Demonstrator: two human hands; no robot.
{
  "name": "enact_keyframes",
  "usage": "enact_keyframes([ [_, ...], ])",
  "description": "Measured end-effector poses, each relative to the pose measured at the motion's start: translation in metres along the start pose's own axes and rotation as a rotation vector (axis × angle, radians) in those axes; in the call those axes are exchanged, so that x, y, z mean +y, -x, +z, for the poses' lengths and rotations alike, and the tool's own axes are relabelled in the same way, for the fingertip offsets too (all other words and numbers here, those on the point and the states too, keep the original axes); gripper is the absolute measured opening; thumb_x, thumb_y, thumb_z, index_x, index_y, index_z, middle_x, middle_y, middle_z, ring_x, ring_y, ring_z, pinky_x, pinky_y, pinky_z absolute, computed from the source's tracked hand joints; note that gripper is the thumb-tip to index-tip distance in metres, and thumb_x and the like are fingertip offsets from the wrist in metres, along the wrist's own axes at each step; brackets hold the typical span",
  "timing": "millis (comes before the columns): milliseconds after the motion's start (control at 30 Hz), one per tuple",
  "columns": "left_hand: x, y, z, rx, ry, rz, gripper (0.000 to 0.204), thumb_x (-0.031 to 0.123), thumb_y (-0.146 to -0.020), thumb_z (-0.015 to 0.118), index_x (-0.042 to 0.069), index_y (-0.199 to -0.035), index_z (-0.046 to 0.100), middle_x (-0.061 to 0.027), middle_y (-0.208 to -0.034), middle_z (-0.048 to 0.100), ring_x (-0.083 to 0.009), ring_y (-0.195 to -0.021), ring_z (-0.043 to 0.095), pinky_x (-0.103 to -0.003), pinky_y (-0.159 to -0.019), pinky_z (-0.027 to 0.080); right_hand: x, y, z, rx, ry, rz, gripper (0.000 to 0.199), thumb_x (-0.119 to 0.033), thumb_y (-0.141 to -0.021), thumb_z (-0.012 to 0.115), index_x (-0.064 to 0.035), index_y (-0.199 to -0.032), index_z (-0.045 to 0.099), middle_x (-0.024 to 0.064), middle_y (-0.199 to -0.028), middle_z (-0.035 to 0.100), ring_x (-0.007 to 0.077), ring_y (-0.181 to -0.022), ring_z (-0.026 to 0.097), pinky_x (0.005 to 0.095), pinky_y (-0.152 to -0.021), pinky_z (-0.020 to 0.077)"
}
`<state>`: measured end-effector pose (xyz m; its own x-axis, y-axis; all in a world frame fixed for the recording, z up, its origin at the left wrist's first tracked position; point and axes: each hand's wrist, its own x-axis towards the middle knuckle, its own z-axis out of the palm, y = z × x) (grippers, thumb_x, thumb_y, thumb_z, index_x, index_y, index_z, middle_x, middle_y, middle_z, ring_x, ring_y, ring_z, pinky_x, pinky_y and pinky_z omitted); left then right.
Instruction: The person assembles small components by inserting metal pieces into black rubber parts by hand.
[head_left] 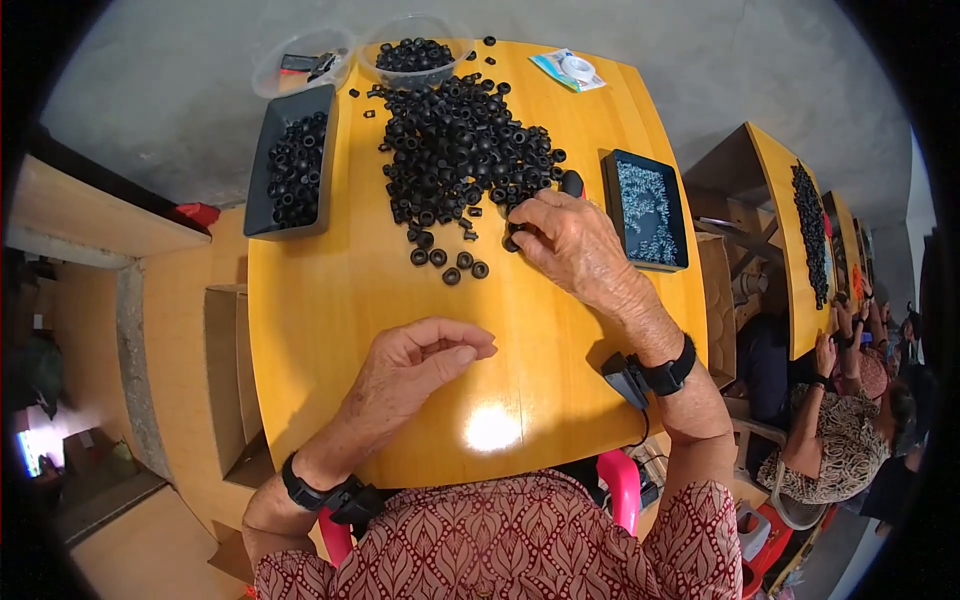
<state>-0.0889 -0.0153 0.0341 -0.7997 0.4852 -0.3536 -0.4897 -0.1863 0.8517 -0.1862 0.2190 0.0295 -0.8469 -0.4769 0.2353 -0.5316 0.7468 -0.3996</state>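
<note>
A big heap of small black rubber rings (460, 150) covers the far middle of the yellow wooden table (340, 310). My right hand (570, 245) rests at the heap's near right edge, fingers curled over a few rings. A handful of loose rings (447, 262) lie just left of it. My left hand (425, 365) hovers over the bare near part of the table, thumb and fingers pinched loosely together; whether it holds a ring I cannot tell. Both wrists wear black bands.
A dark tray of black rings (290, 170) sits at the far left, a dark tray of small metal parts (645, 210) at the right. Two clear tubs (415, 50) and a tape packet (570, 70) stand at the far edge. Other people work at tables on the right.
</note>
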Motion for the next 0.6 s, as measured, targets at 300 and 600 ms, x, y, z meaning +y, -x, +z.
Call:
enact_keyframes([
  [300, 0.005, -0.025, 0.001, -0.023, -0.058, 0.082, 0.022, 0.009, -0.096, 0.058, -0.002, -0.114, 0.063, -0.0068, -0.109, 0.067, -0.013, -0.104, 0.061, -0.027, -0.094, 0.047, 0.0, 0.0, 0.0, 0.029, 0.001, -0.023, 0.012, -0.005, -0.079, 0.066, 0.0, -0.089, 0.062, 0.0126, -0.083, 0.062, 0.0324, -0.082, 0.062, 0.0401, -0.072, 0.0502],
  [600, 0.003, -0.043, 0.01, 0.143, 0.261, 0.047, 0.026, 0.017, -0.094, 0.064, 0.001, -0.114, 0.063, -0.0055, -0.107, 0.067, -0.0137, -0.098, 0.063, -0.025, -0.088, 0.05, -0.049, 0.026, -0.017, 0.13, -0.277, -0.178, 0.024, -0.003, -0.075, 0.071, -0.003, -0.099, 0.064, 0.009, -0.087, 0.061, 0.028, -0.082, 0.061, 0.0373, -0.073, 0.0478],
])
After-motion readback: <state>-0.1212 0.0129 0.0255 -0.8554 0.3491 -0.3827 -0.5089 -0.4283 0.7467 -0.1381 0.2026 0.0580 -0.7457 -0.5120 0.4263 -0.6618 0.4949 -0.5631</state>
